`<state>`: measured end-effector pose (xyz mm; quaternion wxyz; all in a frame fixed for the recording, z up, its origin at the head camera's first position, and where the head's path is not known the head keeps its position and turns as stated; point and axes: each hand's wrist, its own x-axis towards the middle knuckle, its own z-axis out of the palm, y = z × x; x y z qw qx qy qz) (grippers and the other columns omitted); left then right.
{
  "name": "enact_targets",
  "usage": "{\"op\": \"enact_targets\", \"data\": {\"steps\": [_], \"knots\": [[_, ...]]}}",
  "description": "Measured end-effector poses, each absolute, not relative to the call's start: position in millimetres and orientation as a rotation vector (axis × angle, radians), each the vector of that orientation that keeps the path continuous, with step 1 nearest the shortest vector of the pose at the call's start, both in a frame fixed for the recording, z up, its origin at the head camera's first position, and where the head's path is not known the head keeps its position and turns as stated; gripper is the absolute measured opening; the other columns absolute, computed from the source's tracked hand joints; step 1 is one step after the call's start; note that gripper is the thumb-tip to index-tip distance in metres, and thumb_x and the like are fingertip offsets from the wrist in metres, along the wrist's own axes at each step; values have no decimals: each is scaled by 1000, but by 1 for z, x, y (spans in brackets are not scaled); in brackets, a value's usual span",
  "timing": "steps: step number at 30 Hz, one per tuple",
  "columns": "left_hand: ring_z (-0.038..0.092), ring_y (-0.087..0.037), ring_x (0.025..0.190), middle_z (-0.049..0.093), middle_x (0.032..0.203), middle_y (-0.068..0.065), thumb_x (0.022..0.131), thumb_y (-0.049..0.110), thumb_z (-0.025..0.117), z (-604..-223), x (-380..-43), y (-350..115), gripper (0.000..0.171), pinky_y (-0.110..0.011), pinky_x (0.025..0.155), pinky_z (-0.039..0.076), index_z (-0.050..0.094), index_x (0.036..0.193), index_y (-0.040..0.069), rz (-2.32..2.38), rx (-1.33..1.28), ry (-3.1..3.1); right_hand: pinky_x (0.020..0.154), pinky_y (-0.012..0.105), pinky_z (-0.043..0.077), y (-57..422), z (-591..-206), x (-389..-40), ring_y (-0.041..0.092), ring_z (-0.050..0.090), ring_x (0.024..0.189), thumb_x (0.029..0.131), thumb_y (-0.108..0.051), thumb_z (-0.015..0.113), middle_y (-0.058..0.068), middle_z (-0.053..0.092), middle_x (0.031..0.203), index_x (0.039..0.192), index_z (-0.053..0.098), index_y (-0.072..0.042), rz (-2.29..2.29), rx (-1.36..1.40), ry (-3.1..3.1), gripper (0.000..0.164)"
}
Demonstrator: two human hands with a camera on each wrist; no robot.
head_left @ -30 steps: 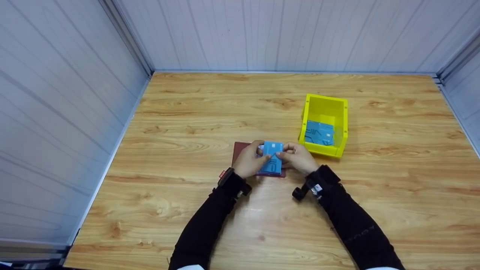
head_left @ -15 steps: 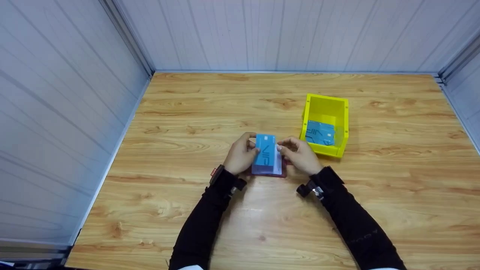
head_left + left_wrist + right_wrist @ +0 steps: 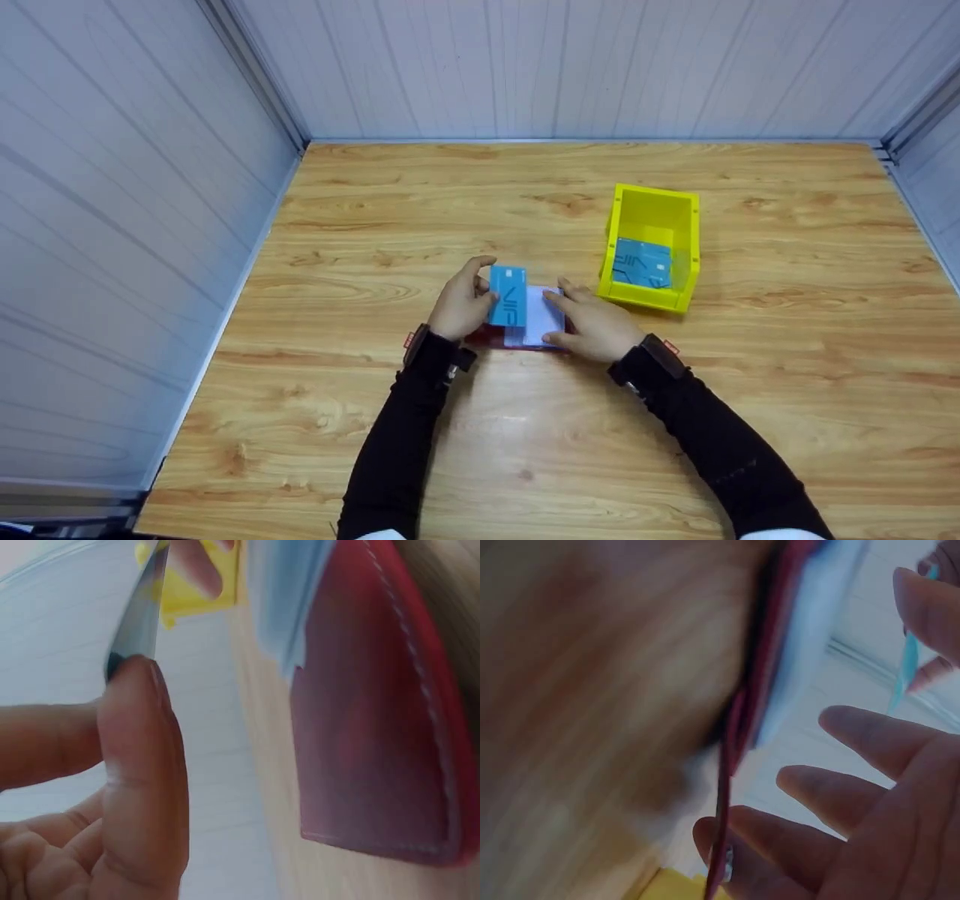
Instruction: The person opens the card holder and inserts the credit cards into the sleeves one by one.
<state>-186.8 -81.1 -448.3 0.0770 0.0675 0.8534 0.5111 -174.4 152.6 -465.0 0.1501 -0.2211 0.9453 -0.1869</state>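
Note:
My left hand pinches a blue VIP card between thumb and fingers. The card is upright in my view and overlaps the left side of an opened dark-red card holder. In the left wrist view the card is edge-on, apart from the holder's stitched cover. Pale plastic sleeves lie over the holder's right part. My right hand is at that side with its fingers spread and fingertips on the sleeves' edge. In the right wrist view, a thin red strap with a metal snap passes by its fingertips.
A yellow bin stands behind and to the right of my right hand. Several blue cards lie in it. The wood-grain table is bordered by pale panel walls at the back and sides.
My left hand has moved left with the card, uncovering the pale sleeves. The right hand has gone from bent fingers at the card's edge to spread fingers on the sleeves.

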Motion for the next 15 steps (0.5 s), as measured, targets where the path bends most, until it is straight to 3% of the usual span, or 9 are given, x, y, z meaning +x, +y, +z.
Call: {"op": "enact_targets", "data": {"steps": [6, 15], "knots": [[43, -13, 70, 43, 80, 2, 90, -2, 59, -452, -188, -83, 52, -26, 67, 38, 48, 140, 4, 1454, 230, 2565, 118, 55, 26, 150, -466, -176, 43, 28, 145, 92, -51, 60, 17, 23, 161, 153, 34, -15, -390, -625, 2699, 76], [47, -16, 78, 42, 77, 3, 87, -4, 57, -457, -189, -81, 49, -29, 75, 40, 50, 135, 3, 1279, 224, 2643, 115, 57, 29, 148, -466, -177, 45, 31, 143, 91, -51, 62, 19, 27, 160, 152, 36, -12, -347, -631, 2706, 77]]}}
